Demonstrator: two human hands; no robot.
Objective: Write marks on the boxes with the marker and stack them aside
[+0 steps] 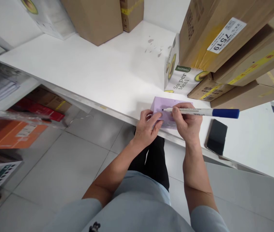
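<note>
At the front edge of the white table lies a small light-purple box (162, 102), partly covered by both hands. My left hand (147, 128) grips its near left corner, fingers curled on the top and side. In my right hand (187, 121) is a white marker pen (203, 111), pinched between thumb and fingers. Its blue cap sits on the back end, pointing right, and the dark tip is at the box's top face. A few small dark dots show on that face. Right of my right hand a black smartphone (216, 137) rests on the table.
Cardboard boxes (224, 35) are stacked at the right, beside a white avocado-print carton (182, 80). More cartons (93, 19) stand at the back left of the white table (91, 67). Below, at left, an orange box (13, 133) sits on a lower shelf.
</note>
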